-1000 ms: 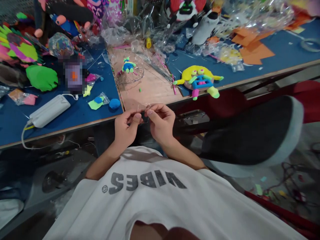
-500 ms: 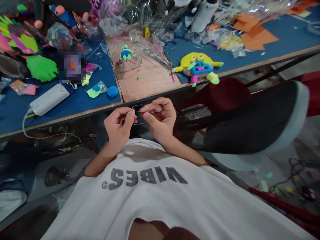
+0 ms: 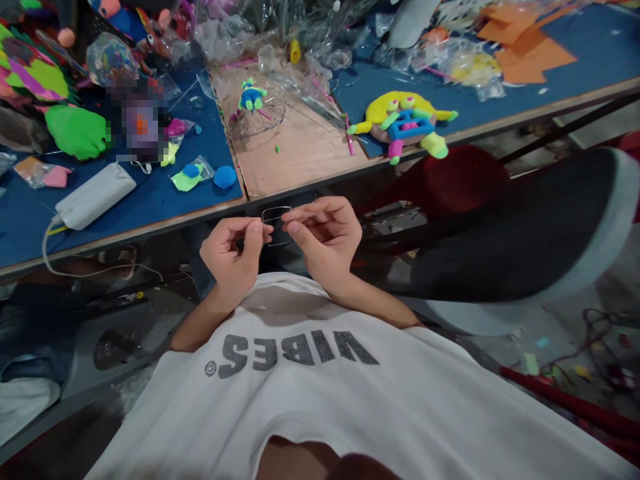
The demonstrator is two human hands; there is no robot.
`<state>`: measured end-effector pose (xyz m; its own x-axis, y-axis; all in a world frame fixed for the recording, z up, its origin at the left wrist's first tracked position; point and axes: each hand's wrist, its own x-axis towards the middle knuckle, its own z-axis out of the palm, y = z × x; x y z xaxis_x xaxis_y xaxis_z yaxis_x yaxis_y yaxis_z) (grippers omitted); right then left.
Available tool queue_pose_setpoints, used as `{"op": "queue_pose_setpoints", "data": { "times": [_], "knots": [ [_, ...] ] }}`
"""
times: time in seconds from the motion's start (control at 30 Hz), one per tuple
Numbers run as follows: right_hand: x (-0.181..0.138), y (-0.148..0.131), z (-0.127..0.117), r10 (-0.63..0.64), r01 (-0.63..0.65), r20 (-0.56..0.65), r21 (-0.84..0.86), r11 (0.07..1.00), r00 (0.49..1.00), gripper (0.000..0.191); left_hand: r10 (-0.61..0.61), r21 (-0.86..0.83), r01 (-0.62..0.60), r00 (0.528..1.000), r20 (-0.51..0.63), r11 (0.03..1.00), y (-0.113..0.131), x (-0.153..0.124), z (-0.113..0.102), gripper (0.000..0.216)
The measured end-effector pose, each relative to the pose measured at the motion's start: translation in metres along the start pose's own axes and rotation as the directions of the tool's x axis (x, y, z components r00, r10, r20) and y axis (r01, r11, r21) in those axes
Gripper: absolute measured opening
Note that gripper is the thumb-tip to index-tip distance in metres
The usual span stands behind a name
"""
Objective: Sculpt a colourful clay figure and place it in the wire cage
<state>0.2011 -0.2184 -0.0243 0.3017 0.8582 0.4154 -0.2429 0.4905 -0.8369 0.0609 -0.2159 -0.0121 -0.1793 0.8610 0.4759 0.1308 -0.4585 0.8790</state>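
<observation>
Between my two hands is a thin wire frame (image 3: 278, 208), bent into a roundish rectangle with a strand across its middle. My left hand (image 3: 233, 253) pinches its left side between thumb and forefinger. On the other side, the thumb and forefinger of my right hand (image 3: 327, 240) close on the wire's right edge. Both hands are in front of the table edge, above my lap. Beyond them on the bare wood stands a small blue and green clay figure (image 3: 251, 97) on a wire ring (image 3: 257, 127).
A yellow clay figure (image 3: 407, 123) overhangs the table edge. At left lie a white power adapter (image 3: 97, 193) with a cable, a blue clay lump (image 3: 225, 177) and a green clay piece (image 3: 77, 132). Plastic wrappers (image 3: 225, 37) and orange sheets (image 3: 530, 53) cover the back. A dark chair (image 3: 515, 233) stands at right.
My hands have moved slightly apart, and more of the wire frame's outline shows between them. Both still pinch it. The view has shifted a little.
</observation>
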Motion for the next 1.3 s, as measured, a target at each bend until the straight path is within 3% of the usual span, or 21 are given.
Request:
{"op": "queue_pose_setpoints", "data": {
  "times": [0.53,0.73,0.93,1.3],
  "knots": [
    [-0.001,-0.001,-0.004,0.012,-0.011,0.051,-0.015,1.000,0.999,0.029,-0.032,-0.062,0.035,0.998,0.053,0.997,-0.002,0.001,-0.005,0.021],
    [0.001,-0.002,-0.007,0.126,-0.124,0.086,-0.020,0.992,0.988,0.032,-0.108,-0.123,0.122,0.988,0.113,0.985,-0.004,0.003,-0.008,0.025],
    [0.002,0.002,-0.010,0.178,-0.187,0.154,0.046,0.981,0.972,0.019,-0.099,-0.145,0.118,0.987,0.128,0.982,-0.005,0.002,-0.007,0.023],
    [0.002,-0.006,-0.007,0.144,-0.137,0.056,-0.119,0.983,0.988,0.027,-0.104,-0.095,0.123,0.977,0.185,0.988,-0.005,0.002,-0.008,0.027]
  ]
}}
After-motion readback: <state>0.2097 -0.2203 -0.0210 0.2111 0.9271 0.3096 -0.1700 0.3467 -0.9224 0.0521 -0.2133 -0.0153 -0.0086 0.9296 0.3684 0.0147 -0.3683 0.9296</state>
